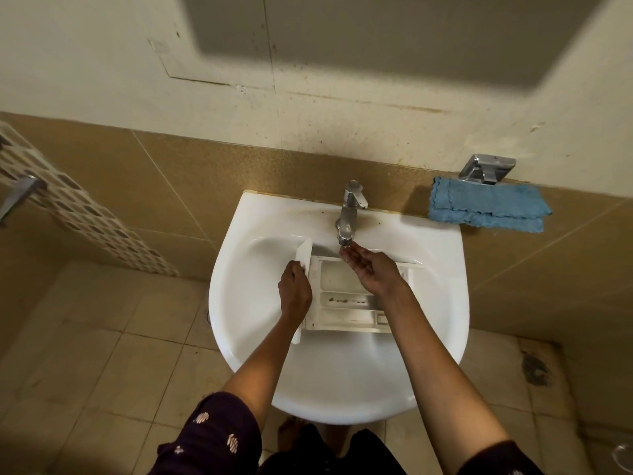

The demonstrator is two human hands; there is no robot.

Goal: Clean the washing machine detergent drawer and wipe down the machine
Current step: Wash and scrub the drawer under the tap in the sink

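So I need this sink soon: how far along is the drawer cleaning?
Done: the detergent drawer is out and lying in the sink. In hand: the left hand grips its front panel; the right hand is held open, palm up, under the tap. Left: dark residue lines one compartment, and the blue cloth lies folded to the sink's right, so the machine wipe-down likely remains.

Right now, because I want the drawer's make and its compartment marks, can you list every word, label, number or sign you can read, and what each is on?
No text in this view can be read.
detergent drawer: a small mark near its lower right corner, too blurred to read.
tap: no brand visible.
blue cloth: no label visible.
sink: no mark visible.
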